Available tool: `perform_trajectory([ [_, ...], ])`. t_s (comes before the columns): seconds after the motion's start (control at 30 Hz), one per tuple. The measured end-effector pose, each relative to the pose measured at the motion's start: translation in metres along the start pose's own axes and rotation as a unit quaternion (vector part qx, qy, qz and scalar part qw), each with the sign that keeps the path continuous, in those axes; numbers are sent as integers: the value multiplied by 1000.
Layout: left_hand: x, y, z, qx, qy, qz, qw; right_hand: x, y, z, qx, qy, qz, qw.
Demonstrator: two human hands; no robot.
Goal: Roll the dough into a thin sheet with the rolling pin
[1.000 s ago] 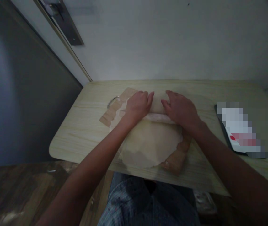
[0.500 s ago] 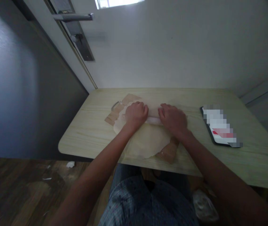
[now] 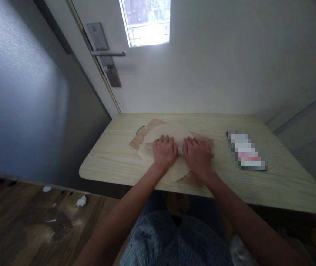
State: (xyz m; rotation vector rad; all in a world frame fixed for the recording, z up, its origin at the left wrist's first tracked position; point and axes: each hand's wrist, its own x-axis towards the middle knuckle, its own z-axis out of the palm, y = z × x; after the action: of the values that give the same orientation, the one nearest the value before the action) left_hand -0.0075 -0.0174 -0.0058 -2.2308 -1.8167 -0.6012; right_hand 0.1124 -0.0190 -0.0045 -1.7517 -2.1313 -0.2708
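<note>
A thin, pale sheet of dough [image 3: 171,129] with wavy edges is spread over a wooden board [image 3: 154,122], whose corners stick out around it. Across the dough lies a light rolling pin [image 3: 180,149], mostly covered by my hands. My left hand [image 3: 165,149] is closed over its left part, and a short stretch of the pin shows beyond the fingers. My right hand [image 3: 197,153] grips the right part, close beside the left hand. At the board's upper left sits a curved metal handle [image 3: 141,129].
The board rests on a light wood table [image 3: 105,159] pushed against a white door with a metal lever handle [image 3: 108,54]. A phone [image 3: 246,150], partly pixelated, lies on the right side of the table. White scraps [image 3: 81,200] litter the floor at left.
Both hands have drawn the rolling pin closer to me over the dough, baring the dough's far part. The camera has tilted up, showing more of the door's window.
</note>
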Motion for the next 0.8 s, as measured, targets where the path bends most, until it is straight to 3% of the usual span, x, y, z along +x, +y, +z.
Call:
perform_trajectory([
  [0.27, -1, 12, -2, -19, -6, 1, 1000, -2, -5, 2, 15, -14, -10, 1000],
  [0.8, 56, 3, 17, -19, -50, -7, 999, 55, 9, 9, 25, -77, -4, 997],
])
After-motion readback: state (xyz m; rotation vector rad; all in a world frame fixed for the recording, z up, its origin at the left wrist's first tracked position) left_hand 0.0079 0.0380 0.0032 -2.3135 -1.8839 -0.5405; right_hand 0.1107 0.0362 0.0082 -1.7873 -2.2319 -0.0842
